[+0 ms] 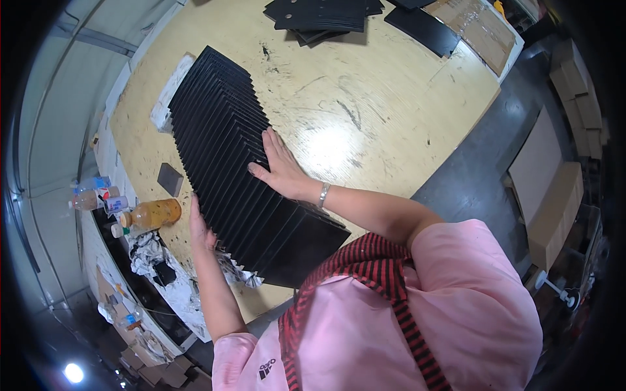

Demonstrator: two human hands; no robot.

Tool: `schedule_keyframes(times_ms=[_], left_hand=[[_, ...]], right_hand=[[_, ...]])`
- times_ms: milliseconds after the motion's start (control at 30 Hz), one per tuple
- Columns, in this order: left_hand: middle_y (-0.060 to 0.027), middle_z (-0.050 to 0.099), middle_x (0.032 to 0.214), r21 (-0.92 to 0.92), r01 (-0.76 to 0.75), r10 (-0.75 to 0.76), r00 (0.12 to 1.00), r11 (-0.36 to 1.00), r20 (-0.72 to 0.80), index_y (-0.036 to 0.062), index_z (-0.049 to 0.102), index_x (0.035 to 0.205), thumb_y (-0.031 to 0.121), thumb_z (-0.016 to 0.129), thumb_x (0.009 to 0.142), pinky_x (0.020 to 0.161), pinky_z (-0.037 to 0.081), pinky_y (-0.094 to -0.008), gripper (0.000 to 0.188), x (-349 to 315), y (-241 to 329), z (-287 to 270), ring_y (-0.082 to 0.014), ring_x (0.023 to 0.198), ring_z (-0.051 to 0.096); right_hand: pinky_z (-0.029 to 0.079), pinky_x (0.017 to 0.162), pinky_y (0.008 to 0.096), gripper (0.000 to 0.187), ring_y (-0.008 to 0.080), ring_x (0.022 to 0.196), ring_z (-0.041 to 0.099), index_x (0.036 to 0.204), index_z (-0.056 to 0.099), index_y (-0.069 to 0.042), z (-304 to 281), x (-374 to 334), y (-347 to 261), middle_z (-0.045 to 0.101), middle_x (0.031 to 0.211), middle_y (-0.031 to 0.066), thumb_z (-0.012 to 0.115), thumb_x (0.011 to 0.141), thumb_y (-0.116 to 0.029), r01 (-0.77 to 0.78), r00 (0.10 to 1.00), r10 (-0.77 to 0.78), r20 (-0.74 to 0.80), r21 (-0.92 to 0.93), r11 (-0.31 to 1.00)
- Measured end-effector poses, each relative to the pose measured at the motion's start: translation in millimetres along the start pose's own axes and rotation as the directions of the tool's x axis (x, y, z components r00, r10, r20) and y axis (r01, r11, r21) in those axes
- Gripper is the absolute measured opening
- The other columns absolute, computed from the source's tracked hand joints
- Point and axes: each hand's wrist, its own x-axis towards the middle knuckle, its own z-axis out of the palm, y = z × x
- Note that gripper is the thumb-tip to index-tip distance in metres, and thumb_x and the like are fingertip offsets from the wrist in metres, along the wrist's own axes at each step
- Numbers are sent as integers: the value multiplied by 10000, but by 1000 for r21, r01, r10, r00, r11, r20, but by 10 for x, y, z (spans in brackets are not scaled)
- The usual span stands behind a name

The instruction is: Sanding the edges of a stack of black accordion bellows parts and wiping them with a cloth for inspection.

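Note:
A long row of thin black panels [225, 150] lies on the worktable, overlapping like a fanned stack from far left to near me. My right hand [279, 168] rests along its right edge with fingers stretched out and thumb apart, touching the upper edges of the panels. Flat against the opposite edge is my left hand [199, 223], fingers extended upward and partly seen side-on. Neither hand is wrapped round a panel. Crumpled silvery-white wrapping [240, 272] shows under the near left side of the row.
The pale wooden worktable [385, 111] carries more black panels [319, 14] at the far side. On the left are a small dark block [170, 179], a bottle of orange liquid [155, 214], other bottles and a white wrapped bundle [171, 94]. Cardboard [554, 221] stands at right.

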Motion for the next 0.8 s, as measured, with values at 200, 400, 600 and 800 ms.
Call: schedule_keyframes(times_ms=[200,400,600,800], left_hand=[[-138,465,1518,54,-37,38,999,998,-24,69,388,1525,601,502,989,1089,445,-489,763,144,103,23,-313,1342,503],[-139,121,1680,110,-164,155,984,980,91,59,157,1606,660,301,1017,1239,16,-444,854,-397,-196,-355,-269,1556,61],[-97,228,1651,-95,-237,249,959,967,133,79,170,1602,591,426,1013,1228,177,-444,821,-1257,-1327,-601,-278,1509,235],[-164,536,1435,-194,-141,150,988,971,28,31,435,1462,502,446,1046,1082,468,-476,629,-1099,-1338,-451,-321,1275,566]], right_hand=[[70,1251,450,977,365,1551,-7,1566,28,77,11,256,-107,-4,1650,282,418,994,-612,2,1000,-3,-20,-57,998],[70,1258,421,1095,377,1546,-10,1552,32,107,-395,-209,109,4,1640,304,549,921,-624,30,995,-39,89,95,995],[98,1253,440,1285,412,1540,28,1558,32,88,-359,-1263,351,16,1633,317,813,745,-530,140,962,-117,246,-75,987],[166,1242,442,1369,417,1530,90,1566,37,59,164,-1242,315,48,1642,284,894,652,-492,147,989,-146,22,-141,979]])
